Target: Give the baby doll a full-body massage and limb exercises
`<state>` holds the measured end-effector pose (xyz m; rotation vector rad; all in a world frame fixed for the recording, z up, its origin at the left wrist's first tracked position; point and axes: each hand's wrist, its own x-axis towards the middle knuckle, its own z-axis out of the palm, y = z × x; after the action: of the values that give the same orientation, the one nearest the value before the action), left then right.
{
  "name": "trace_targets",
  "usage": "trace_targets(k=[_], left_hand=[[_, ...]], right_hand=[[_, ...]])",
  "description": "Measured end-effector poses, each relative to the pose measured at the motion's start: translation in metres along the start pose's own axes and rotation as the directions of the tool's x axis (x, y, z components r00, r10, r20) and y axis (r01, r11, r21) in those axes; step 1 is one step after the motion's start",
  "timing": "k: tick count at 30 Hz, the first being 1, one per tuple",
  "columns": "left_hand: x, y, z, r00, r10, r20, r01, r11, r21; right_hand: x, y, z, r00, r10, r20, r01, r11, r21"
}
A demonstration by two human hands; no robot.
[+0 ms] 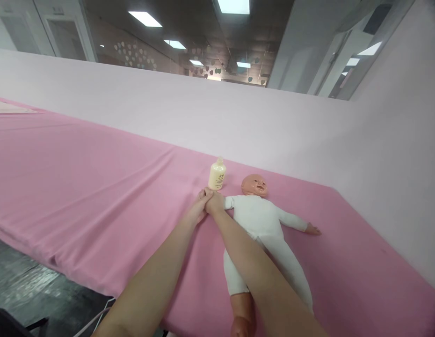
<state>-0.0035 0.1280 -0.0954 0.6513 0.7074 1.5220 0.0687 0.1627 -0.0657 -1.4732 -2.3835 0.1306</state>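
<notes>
A baby doll (257, 215) in a white cloth suit lies on its back, head toward the wall. Its arm on the left side of the view stretches out to my two hands, and the doll's hand there is hidden by my fingers. My right hand (215, 202) is closed round that end of the arm, by the white cuff. Against it, my left hand (200, 206) is closed too, its fingers touching my right hand. Just behind my hands stands an upright pale yellow pump bottle (216, 176). My right forearm crosses above the doll's legs.
Pink cloth (108, 187) covers the padded table, with wrinkles at the left. A white wall (189, 117) runs along the back and right side, below a window (203, 42). Dark floor (35, 276) and a cable (93, 320) show at lower left.
</notes>
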Motion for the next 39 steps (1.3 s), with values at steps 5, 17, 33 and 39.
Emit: trace_targets(k=[5, 17, 33, 39], left_hand=[[0.0019, -0.0015, 0.0003, 1.000, 0.008, -0.013, -0.008, 1.000, -0.024], [0.0011, 0.0036, 0.0054, 0.982, -0.145, -0.125, 0.141, 0.989, -0.034], [0.0002, 0.0029, 0.0065, 0.986, -0.131, -0.102, 0.123, 0.989, -0.082], [0.0030, 0.0081, 0.0026, 0.964, -0.144, -0.224, 0.095, 0.972, -0.214]], right_hand=[[-0.0009, -0.0006, -0.0003, 1.000, -0.007, -0.004, 0.007, 1.000, 0.006], [-0.0004, 0.0005, 0.0048, 0.997, -0.049, -0.064, 0.049, 0.999, -0.013], [-0.0014, -0.0001, 0.0034, 0.997, -0.017, -0.070, 0.020, 0.998, 0.051], [-0.0050, -0.0046, 0.0052, 0.974, -0.201, -0.103, 0.193, 0.978, -0.085]])
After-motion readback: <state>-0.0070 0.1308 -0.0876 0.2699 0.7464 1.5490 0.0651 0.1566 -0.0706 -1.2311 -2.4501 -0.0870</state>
